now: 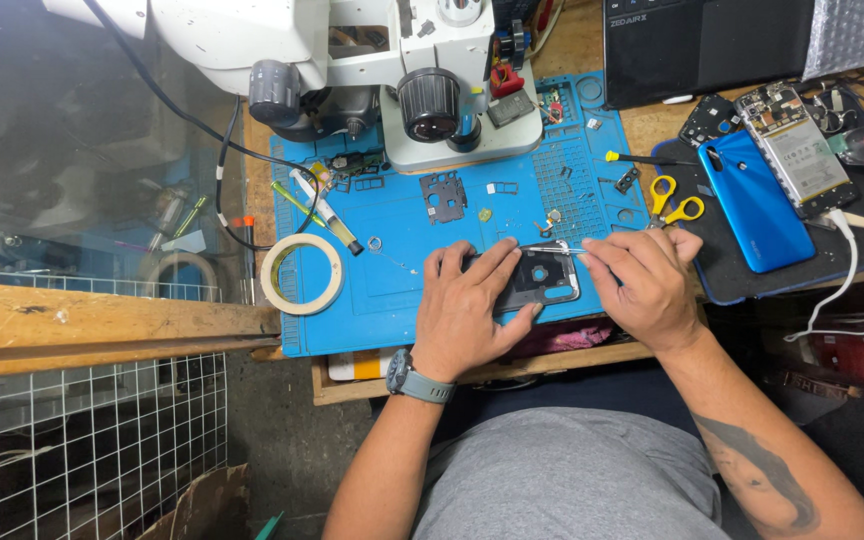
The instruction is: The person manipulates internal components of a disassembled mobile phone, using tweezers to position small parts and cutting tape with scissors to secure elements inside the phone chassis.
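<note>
From the head camera, the left hand [467, 310] lies flat with fingers spread over a dark phone frame [542, 278], pinning it to the blue work mat [402, 290] near the mat's front edge, just right of centre. The right hand [645, 285] sits at the frame's three o'clock, its fingertips pinched on thin metal tweezers [552, 250] whose tips reach across the frame's top edge. At twelve o'clock from the frame stands a white microscope [432, 90], its base covering the back of the mat. A roll of pale tape [301, 274] rests at nine o'clock, half off the mat's left edge, with a syringe-like tube [324, 212] just above it. Yellow-handled scissors [676, 198] lie at one o'clock, touching the mat's right edge, and beyond them a blue phone back [755, 205] and an opened phone [800, 150] rest on a dark pad [722, 280]. A small metal plate [443, 196] lies on the mat at eleven o'clock. The left palm hides much of the frame's left half, and what the tweezers grip, if anything, seems too small to make out. The microscope's upper part is cut off by the picture's top edge.
</note>
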